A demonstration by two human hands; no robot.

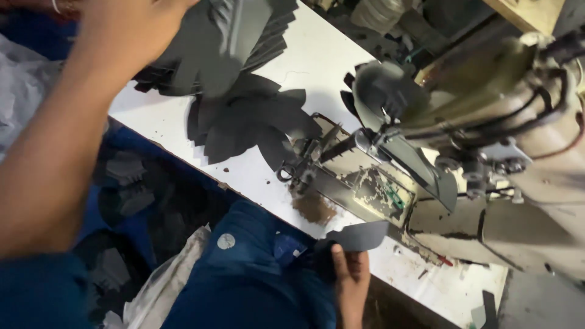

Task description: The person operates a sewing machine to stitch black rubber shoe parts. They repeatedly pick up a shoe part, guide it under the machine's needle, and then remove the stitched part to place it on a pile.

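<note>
**Two hands on dark cut pieces at the sewing bench**

We see the left hand [131, 27] reaching up across the white table [317, 55], forearm long and blurred; its fingers rest on a fanned stack of dark pieces [225, 42], though we cannot tell whether they grip; the right hand [350, 274] rises at the table's near edge, fingers closed on a single dark piece [359, 236], flat, curved, just before the sewing machine [487, 152].

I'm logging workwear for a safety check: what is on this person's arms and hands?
Both hands are bare, no gloves. The left arm is bare along the forearm, with a thin bangle at the wrist. The right hand shows no sleeve or ring.
</note>
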